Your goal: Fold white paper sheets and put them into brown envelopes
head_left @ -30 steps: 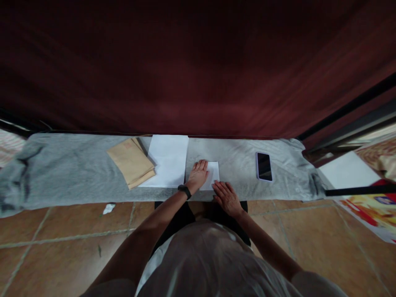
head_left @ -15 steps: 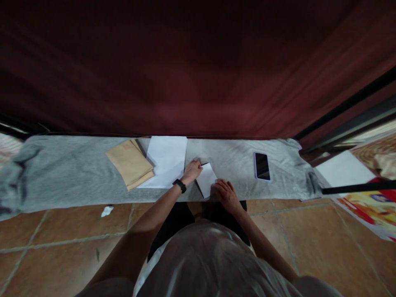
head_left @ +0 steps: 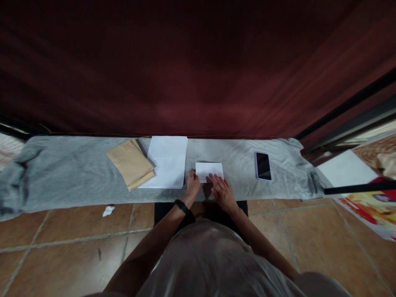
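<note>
A small white piece of folded paper lies turned sideways in front of me, its long edge facing me. At its left edge, my left hand, with a dark watch on the wrist, has its fingers closed on the paper. My right hand rests with outstretched fingers on the paper's lower right part. Left of my hands are larger white sheets, partly covered by a stack of brown envelopes.
A grey cloth covers the narrow bench. To the right lies a phone. A dark red curtain-like surface rises behind. A black bar and a colourful box stand at far right. A white scrap lies on the tiled floor.
The folded paper has turned from a tilted upright position to lying sideways. My left hand has moved down to its left edge; my right hand has moved slightly left onto it.
</note>
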A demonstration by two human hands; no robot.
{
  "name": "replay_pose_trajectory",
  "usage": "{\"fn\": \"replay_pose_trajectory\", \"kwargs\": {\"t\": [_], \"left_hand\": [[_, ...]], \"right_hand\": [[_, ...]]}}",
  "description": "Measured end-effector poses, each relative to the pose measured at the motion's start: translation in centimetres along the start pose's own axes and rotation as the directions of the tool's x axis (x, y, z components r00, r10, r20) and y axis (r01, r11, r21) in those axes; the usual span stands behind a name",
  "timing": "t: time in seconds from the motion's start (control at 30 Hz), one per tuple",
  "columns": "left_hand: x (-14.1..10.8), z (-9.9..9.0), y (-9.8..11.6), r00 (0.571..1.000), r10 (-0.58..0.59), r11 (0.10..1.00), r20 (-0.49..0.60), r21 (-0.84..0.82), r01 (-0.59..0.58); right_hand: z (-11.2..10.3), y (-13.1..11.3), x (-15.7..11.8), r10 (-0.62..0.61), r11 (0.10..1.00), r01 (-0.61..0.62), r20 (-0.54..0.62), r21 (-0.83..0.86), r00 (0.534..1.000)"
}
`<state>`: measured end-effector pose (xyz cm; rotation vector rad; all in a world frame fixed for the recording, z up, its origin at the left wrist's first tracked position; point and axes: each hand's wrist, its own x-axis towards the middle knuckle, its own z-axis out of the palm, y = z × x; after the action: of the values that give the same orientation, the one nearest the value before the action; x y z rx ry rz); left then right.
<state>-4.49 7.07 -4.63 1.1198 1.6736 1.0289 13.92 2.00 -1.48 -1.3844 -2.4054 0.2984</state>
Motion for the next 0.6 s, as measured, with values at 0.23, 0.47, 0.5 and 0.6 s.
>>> {"fn": "replay_pose_trajectory", "kwargs": {"t": [0.23, 0.47, 0.5, 0.6], "left_hand": [[-0.9, -1.1, 1.3, 0.988, 0.137, 0.976, -0.065, 0.182, -0.123], [-5.1, -1.3, 0.9, 0.830, 0.482, 0.522, 0.281, 0.669, -0.530], [-5.6, -1.3, 0.6, 0.806, 0.471, 0.470, 0.358, 0.672, -0.573], [-6.4, -1.4, -0.4, 0.777, 0.425, 0.378, 0.464, 0.689, -0.618]], "right_hand": [[1.6, -0.2, -0.5, 0.014, 0.998, -0.012, 0.040, -0.065, 0.999], [1.7, -0.1, -0.6, 0.022, 0.998, -0.020, 0.031, -0.063, 0.999], [1.7, -0.1, -0.5, 0.024, 0.998, -0.023, 0.027, -0.051, 0.999], [1.8, -0.4, -0.1, -0.003, 1.000, 0.003, 0.039, -0.009, 0.999]]}}
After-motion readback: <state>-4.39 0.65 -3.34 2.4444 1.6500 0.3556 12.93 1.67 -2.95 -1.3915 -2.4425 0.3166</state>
